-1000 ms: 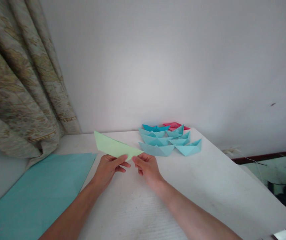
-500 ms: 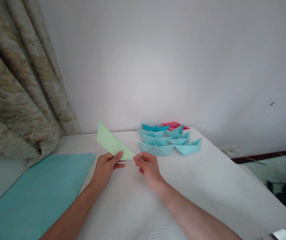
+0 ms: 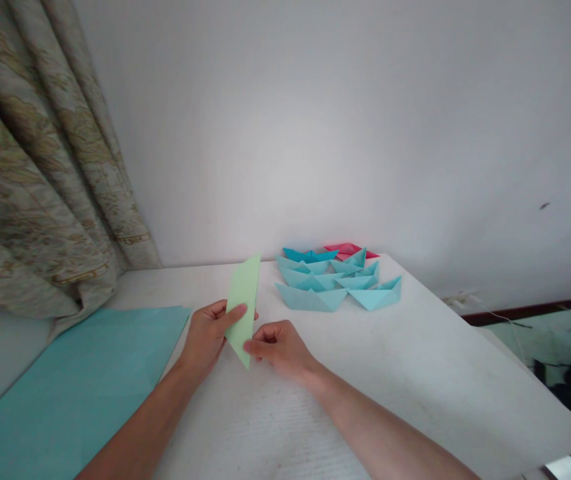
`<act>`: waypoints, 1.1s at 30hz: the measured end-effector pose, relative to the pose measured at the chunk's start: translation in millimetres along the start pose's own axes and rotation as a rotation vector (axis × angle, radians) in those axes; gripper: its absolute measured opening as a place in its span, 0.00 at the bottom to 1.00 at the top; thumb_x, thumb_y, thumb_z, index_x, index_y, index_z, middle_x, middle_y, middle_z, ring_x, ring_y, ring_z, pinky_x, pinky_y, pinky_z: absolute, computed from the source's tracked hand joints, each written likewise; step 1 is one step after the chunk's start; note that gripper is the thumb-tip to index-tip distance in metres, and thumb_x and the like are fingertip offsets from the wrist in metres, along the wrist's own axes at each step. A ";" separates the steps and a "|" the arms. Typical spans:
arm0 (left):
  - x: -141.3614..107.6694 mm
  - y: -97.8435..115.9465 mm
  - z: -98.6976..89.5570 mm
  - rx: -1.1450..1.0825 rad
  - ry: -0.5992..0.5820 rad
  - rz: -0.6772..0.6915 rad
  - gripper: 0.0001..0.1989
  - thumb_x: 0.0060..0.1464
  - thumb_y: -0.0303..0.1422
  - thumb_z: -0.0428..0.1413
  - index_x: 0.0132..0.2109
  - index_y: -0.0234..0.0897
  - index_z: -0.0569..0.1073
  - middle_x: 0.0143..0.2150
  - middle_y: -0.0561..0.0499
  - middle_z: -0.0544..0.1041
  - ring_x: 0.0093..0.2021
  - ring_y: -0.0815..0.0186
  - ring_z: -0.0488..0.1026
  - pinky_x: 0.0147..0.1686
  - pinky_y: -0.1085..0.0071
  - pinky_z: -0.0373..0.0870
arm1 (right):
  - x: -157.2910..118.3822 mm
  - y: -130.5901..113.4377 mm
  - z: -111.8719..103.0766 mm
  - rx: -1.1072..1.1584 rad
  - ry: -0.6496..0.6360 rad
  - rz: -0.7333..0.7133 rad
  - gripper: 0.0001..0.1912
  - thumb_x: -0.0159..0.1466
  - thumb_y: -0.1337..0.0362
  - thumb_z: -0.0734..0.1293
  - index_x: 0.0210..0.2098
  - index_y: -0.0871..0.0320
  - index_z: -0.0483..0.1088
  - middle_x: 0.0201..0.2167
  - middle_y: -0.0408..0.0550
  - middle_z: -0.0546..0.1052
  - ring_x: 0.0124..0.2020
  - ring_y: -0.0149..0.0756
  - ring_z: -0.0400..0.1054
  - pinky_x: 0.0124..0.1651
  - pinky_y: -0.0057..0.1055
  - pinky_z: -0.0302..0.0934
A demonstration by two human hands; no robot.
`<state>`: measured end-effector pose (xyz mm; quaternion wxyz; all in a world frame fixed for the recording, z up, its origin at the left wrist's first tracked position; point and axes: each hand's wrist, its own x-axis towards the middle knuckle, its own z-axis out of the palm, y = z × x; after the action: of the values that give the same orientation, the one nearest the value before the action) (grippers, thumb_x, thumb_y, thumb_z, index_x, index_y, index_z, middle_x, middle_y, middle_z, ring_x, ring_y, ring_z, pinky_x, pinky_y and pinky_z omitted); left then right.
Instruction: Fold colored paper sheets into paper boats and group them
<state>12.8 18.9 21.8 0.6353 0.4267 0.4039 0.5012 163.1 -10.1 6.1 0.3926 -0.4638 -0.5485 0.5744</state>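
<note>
A folded sheet of light green paper [image 3: 243,287] stands nearly upright between my hands above the white table, its slanted tip pointing down. My left hand [image 3: 210,330] grips it along the left side, thumb flat on the front face and fingers behind. Near the lower tip, my right hand [image 3: 278,350] pinches the right edge between thumb and curled fingers. The paper's back side is hidden from view.
Several folded paper boats, light blue [image 3: 312,298], darker blue [image 3: 310,255] and red [image 3: 348,251], stand at the back of the white table [image 3: 390,373] near the wall. Blue paper [image 3: 90,380] lies at left, below a patterned curtain [image 3: 60,167].
The green paper has turned from a slant leaning left to nearly upright. My right hand has moved down and slightly left with the tip. The boats have stayed put.
</note>
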 end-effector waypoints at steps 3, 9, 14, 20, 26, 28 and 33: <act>0.9 -4.0 -3.0 0.146 -0.055 0.023 0.14 0.44 0.39 0.63 0.31 0.30 0.75 0.25 0.49 0.78 0.23 0.66 0.72 0.23 0.73 0.66 | 0.9 -2.9 -1.6 0.003 0.059 -0.046 0.14 0.51 0.60 0.69 0.15 0.61 0.66 0.13 0.38 0.63 0.17 0.23 0.50 0.22 0.27 0.41; 1.7 -4.1 -4.5 0.274 -0.158 0.045 0.14 0.46 0.41 0.61 0.30 0.31 0.74 0.23 0.52 0.75 0.22 0.68 0.69 0.22 0.75 0.61 | 4.2 -4.2 -3.3 0.051 0.170 -0.043 0.14 0.49 0.59 0.70 0.15 0.60 0.66 0.13 0.38 0.63 0.17 0.24 0.50 0.22 0.27 0.41; 0.9 -3.9 -4.4 0.304 -0.298 0.026 0.15 0.45 0.41 0.60 0.32 0.30 0.76 0.24 0.50 0.75 0.22 0.68 0.68 0.22 0.75 0.59 | 6.8 -2.6 -7.4 0.164 0.249 0.014 0.14 0.47 0.58 0.72 0.16 0.60 0.66 0.12 0.37 0.62 0.15 0.23 0.48 0.19 0.27 0.39; -1.9 -2.0 -0.8 0.308 -0.286 -0.018 0.16 0.44 0.42 0.61 0.31 0.30 0.76 0.23 0.50 0.74 0.20 0.69 0.66 0.21 0.75 0.57 | 2.8 -9.1 -8.0 0.257 0.196 0.032 0.16 0.46 0.59 0.73 0.14 0.59 0.62 0.10 0.35 0.59 0.14 0.21 0.45 0.19 0.27 0.35; -5.0 1.1 0.8 0.316 -0.229 -0.022 0.18 0.45 0.46 0.59 0.26 0.32 0.74 0.20 0.50 0.74 0.17 0.70 0.64 0.18 0.75 0.55 | 0.8 -11.0 -4.5 0.219 0.139 0.067 0.16 0.43 0.61 0.73 0.12 0.59 0.63 0.09 0.36 0.60 0.13 0.22 0.46 0.19 0.28 0.34; -5.0 1.5 -0.4 0.324 -0.246 -0.025 0.18 0.45 0.46 0.59 0.26 0.32 0.74 0.20 0.50 0.74 0.16 0.70 0.63 0.17 0.75 0.55 | 0.7 -9.9 -4.0 0.213 0.143 0.073 0.16 0.43 0.60 0.73 0.12 0.59 0.63 0.09 0.36 0.60 0.13 0.22 0.46 0.19 0.28 0.34; -3.6 0.6 -3.0 0.335 -0.262 -0.014 0.16 0.44 0.44 0.60 0.25 0.32 0.74 0.19 0.51 0.73 0.16 0.71 0.62 0.17 0.76 0.55 | 0.2 -8.6 -4.1 0.174 0.155 0.082 0.17 0.45 0.58 0.73 0.12 0.59 0.64 0.09 0.37 0.60 0.13 0.22 0.46 0.20 0.28 0.35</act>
<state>9.2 15.8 21.8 0.6060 0.5852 0.3985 0.3626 166.5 -8.0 14.7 0.4487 -0.4932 -0.4449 0.5979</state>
